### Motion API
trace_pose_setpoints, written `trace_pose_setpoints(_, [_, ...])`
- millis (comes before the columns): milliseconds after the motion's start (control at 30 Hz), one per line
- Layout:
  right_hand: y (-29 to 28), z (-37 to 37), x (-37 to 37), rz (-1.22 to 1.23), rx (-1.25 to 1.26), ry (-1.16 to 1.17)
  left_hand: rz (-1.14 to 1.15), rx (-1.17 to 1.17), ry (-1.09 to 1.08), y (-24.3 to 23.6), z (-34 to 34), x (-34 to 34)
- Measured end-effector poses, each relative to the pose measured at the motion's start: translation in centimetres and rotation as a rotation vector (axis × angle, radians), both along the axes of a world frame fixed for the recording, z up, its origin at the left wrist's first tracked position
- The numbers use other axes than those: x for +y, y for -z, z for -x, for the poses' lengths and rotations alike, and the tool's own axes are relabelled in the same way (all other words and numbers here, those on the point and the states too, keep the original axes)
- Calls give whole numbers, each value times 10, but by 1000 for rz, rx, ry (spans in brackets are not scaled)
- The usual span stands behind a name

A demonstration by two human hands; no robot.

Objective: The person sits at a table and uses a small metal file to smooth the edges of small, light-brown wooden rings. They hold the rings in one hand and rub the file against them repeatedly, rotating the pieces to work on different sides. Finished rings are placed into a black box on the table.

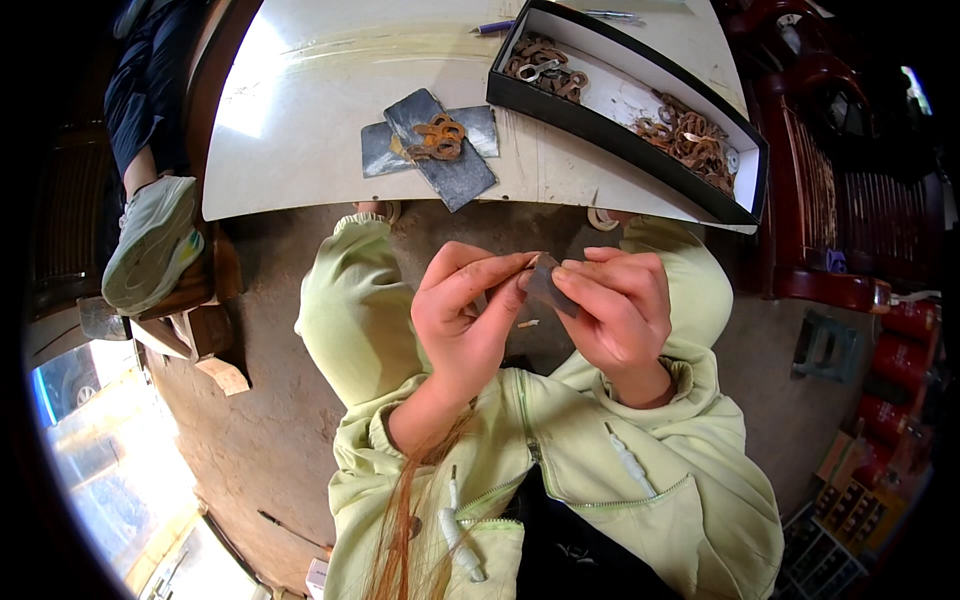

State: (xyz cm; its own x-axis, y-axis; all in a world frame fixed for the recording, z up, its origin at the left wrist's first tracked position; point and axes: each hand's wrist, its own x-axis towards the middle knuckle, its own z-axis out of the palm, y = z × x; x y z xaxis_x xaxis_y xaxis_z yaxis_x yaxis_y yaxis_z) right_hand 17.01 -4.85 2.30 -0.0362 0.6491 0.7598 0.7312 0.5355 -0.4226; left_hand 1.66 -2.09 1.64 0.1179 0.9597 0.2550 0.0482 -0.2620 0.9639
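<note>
My left hand (470, 300) and my right hand (610, 310) meet over my lap, in front of the table's near edge, both with fingertips closed in a pinch. The right one grips a small dark grey sheet (548, 288), which looks like abrasive paper. The left one's thumb and forefinger press at the sheet's left edge on something small, too hidden to name. On the white table (300, 120) lie crossed dark grey sheets (450, 183) with a cluster of rusty looped metal pieces (440, 135) on top.
A long black box (570, 120) on the table holds rusty metal pieces (690, 140); a purple pen (490, 27) lies behind it. Another person's leg and shoe (145, 245) rest at the left. Dark red wooden chairs (820, 210) and a small stool (820, 345) stand at the right.
</note>
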Motion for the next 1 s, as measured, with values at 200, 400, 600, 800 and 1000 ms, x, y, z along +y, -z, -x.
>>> trace_pose_setpoints(200, [2,1,1,-16,4,12,-26,7,4,-2,-1,-1])
trace_pose_setpoints(400, [-1,1,1,-2,15,17,-141,68,3,1,-1,-1])
trace_pose_setpoints(600, [1,1,-2,2,-20,-27,210,-162,61,5,-1,5])
trace_pose_setpoints(800, [4,0,-1,-28,-25,5,363,-349,196,9,-1,4])
trace_pose_setpoints(1000, [4,1,1,-53,-16,48,360,-336,189,8,-1,3])
